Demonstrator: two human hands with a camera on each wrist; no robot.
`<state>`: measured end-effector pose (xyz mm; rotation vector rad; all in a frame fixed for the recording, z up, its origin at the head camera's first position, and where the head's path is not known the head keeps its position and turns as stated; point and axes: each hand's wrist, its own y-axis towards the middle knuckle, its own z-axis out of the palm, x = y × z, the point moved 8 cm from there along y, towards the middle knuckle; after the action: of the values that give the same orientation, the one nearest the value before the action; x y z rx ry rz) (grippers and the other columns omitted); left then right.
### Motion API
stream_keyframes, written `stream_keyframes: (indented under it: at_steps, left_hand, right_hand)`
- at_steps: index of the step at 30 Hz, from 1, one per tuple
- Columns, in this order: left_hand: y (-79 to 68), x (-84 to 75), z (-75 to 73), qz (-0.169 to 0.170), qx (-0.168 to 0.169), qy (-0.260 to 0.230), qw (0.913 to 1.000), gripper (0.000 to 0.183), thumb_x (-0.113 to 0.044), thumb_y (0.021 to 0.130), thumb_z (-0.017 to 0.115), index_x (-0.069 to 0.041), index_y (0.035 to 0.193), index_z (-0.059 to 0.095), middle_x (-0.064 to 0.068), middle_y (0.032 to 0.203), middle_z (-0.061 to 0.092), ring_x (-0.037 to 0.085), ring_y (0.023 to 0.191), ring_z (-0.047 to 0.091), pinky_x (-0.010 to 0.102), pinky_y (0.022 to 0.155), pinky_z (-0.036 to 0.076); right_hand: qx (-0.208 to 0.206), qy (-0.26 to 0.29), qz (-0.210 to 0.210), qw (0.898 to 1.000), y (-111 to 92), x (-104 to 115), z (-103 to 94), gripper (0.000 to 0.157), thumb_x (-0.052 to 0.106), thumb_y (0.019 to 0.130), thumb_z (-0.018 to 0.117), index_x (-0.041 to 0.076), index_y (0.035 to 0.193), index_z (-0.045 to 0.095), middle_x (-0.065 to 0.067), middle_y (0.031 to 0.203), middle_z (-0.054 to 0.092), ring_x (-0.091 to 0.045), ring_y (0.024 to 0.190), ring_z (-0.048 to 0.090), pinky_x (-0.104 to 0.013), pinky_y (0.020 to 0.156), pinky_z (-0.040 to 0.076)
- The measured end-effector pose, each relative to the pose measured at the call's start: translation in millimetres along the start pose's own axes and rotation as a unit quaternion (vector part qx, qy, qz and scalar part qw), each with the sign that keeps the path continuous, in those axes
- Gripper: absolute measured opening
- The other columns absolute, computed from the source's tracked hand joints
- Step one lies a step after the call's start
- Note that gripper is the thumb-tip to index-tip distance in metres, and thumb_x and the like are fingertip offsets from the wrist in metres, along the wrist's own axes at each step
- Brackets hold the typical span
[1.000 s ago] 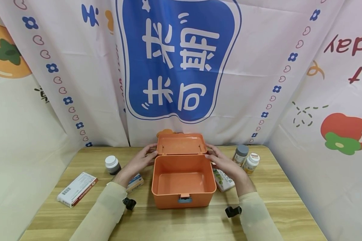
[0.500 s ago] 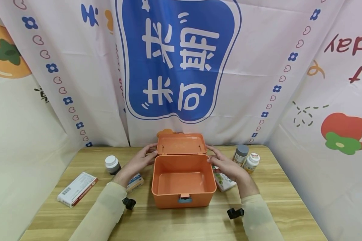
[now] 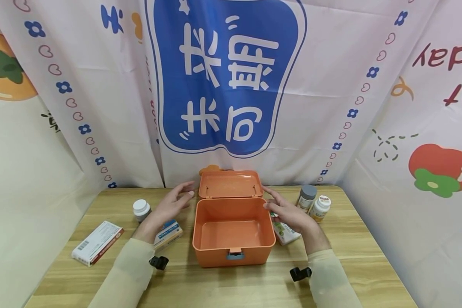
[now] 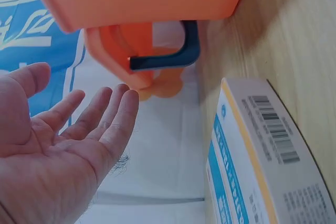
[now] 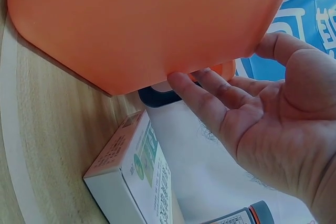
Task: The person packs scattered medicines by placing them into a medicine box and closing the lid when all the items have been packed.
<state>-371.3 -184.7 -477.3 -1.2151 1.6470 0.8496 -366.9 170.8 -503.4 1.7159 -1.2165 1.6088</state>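
An orange plastic box [image 3: 234,256] with a blue front latch stands with its lid [image 3: 231,185] tipped back, and nothing shows inside. My left hand [image 3: 173,205] is off the box's left side, its fingers spread and slightly bent, holding nothing. In the left wrist view a gap shows between that hand and the dark handle [image 4: 173,59] at the lid. My right hand [image 3: 290,211] stays at the box's back right corner, fingers loosely extended. The right wrist view has its thumb right at the rim and its fingertips [image 5: 178,80] overlapping the box's back edge.
A blue-and-orange medicine carton [image 3: 167,235] lies beside the left forearm. Farther left are a white-capped bottle [image 3: 141,209] and a white-and-red carton [image 3: 97,243]. Under the right hand is a white-green carton [image 3: 286,233]. A grey-capped bottle [image 3: 307,197] and a white bottle [image 3: 321,208] stand behind it.
My left hand has come away from the box toward the left, uncovering more of the blue-and-orange carton. My right hand has shifted slightly right. The box has not moved.
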Motion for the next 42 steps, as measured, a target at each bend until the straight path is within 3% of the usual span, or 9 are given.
stream_keyframes:
  at_steps: [16,22,25,35,42]
  left_hand:
    - [-32.8,0.4,-35.9,0.010,-0.038,0.021,0.9990,0.062,-0.045,0.113,0.045,-0.010,0.164,0.034,0.018,0.164,0.042,0.042,0.150,0.047,0.053,0.116,0.050]
    - [-41.8,-5.1,-52.7,0.039,-0.058,0.029,0.9972,0.059,-0.035,0.115,0.043,-0.003,0.163,0.032,0.023,0.165,0.040,0.042,0.148,0.047,0.023,0.107,0.055]
    - [-45.7,-8.1,-60.9,0.049,-0.063,0.033,0.9963,0.058,-0.033,0.115,0.042,-0.002,0.163,0.032,0.024,0.164,0.040,0.031,0.143,0.051,0.013,0.103,0.052]
    - [-57.0,-8.9,-86.7,0.042,-0.088,0.060,0.9935,0.060,-0.038,0.115,0.041,-0.004,0.164,0.031,0.025,0.163,0.041,-0.007,0.128,0.050,0.007,0.099,0.050]
    - [-64.7,1.3,-110.2,0.036,-0.109,0.053,0.9920,0.061,-0.039,0.115,0.038,-0.005,0.165,0.027,0.029,0.164,0.036,-0.016,0.125,0.048,0.007,0.097,0.051]
  right_hand:
    - [0.009,-0.006,0.000,1.000,0,-2,0.3,0.074,0.038,0.109,0.058,0.040,0.169,0.014,-0.017,0.165,0.044,-0.030,0.142,0.056,-0.038,0.102,0.059]
    - [0.011,-0.006,0.004,1.000,-1,-1,-0.3,0.075,0.040,0.108,0.058,0.041,0.169,0.014,-0.016,0.166,0.044,-0.031,0.143,0.055,-0.039,0.104,0.058]
    - [0.009,-0.006,0.005,1.000,-1,-1,-0.3,0.075,0.040,0.109,0.058,0.040,0.169,0.014,-0.017,0.166,0.044,-0.031,0.144,0.055,-0.040,0.105,0.058]
    - [-0.001,-0.011,0.004,1.000,-1,2,-0.3,0.074,0.040,0.108,0.060,0.043,0.168,0.016,-0.013,0.163,0.049,-0.029,0.140,0.058,-0.037,0.101,0.058]
    - [-0.003,-0.010,0.000,1.000,-1,1,-2.5,0.074,0.038,0.108,0.060,0.043,0.168,0.017,-0.013,0.163,0.049,-0.029,0.139,0.058,-0.035,0.097,0.058]
